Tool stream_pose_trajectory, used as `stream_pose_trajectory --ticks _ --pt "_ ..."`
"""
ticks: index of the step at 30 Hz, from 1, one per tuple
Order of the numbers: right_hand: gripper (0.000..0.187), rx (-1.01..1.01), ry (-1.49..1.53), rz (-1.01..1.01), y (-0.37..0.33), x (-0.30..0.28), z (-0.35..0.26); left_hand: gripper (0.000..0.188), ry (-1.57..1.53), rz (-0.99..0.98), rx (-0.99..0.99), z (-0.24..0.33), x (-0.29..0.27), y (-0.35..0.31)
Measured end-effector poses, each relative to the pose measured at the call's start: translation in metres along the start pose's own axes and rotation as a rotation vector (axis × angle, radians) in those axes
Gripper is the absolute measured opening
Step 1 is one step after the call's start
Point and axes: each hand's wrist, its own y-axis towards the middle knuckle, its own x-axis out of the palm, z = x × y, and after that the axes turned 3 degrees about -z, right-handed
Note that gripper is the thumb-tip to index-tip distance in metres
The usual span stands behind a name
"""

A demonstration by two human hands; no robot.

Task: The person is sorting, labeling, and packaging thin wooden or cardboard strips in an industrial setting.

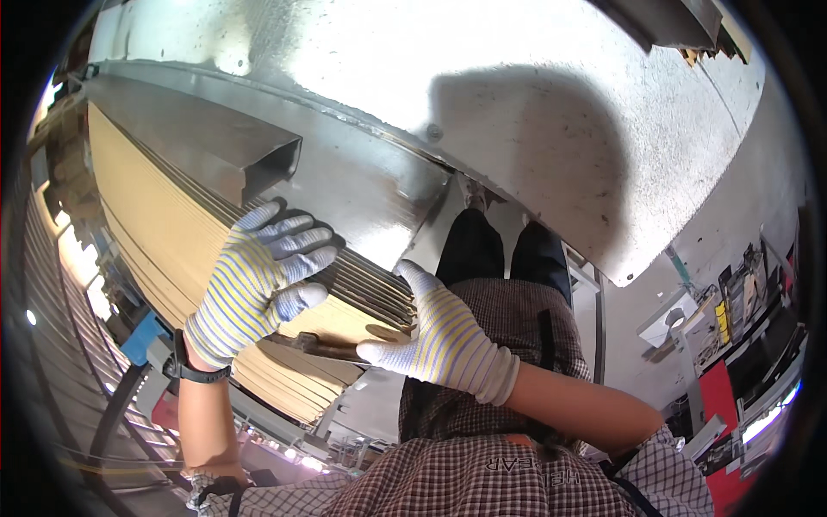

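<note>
A stack of long, thin sheets [164, 220] with tan faces and dark edges runs from the far left toward me. My left hand [250, 289], in a striped knit glove, lies on the stack's dark edges with its fingers spread. At the near end of the stack is my right hand [444, 340], gloved alike. Its fingers are stretched along the stack's end, with the thumb apart toward the left; the palm side is hidden. Just beyond my left hand, a grey metal channel [215, 142] with a hollow end rests beside the stack.
A broad, shiny metal surface [362, 52] fills the far side, with a shadow across it. A dark bar [310, 343] passes below the stack between my hands. A cluttered rack [724, 345] with red and black items stands at the right. My legs show beside the metal edge.
</note>
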Motion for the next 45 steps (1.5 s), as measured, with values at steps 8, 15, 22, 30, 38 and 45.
stream_pose_trajectory --ticks 8,15,22,30,38,45 --pt "0.076 0.345 -0.176 -0.148 0.021 -0.001 -0.029 0.041 -0.018 0.148 0.036 -0.006 0.016 -0.008" --pt "0.073 0.330 -0.034 -0.075 0.012 0.007 -0.027 0.027 -0.114 0.265 0.148 -0.011 0.023 -0.016" --pt "0.095 0.191 0.148 -0.180 0.003 -0.001 -0.007 0.023 -0.172 0.294 0.193 -0.016 0.025 -0.016" --pt "0.106 0.159 0.235 -0.239 -0.005 -0.018 0.003 0.023 -0.181 0.216 0.178 -0.016 0.019 -0.017" --pt "0.086 0.204 0.256 -0.175 -0.015 -0.038 0.021 0.024 -0.196 0.197 0.194 -0.018 0.018 -0.014" --pt "0.034 0.029 0.044 0.344 -0.031 -0.036 -0.003 0.022 -0.201 0.236 0.185 -0.018 0.020 -0.016"
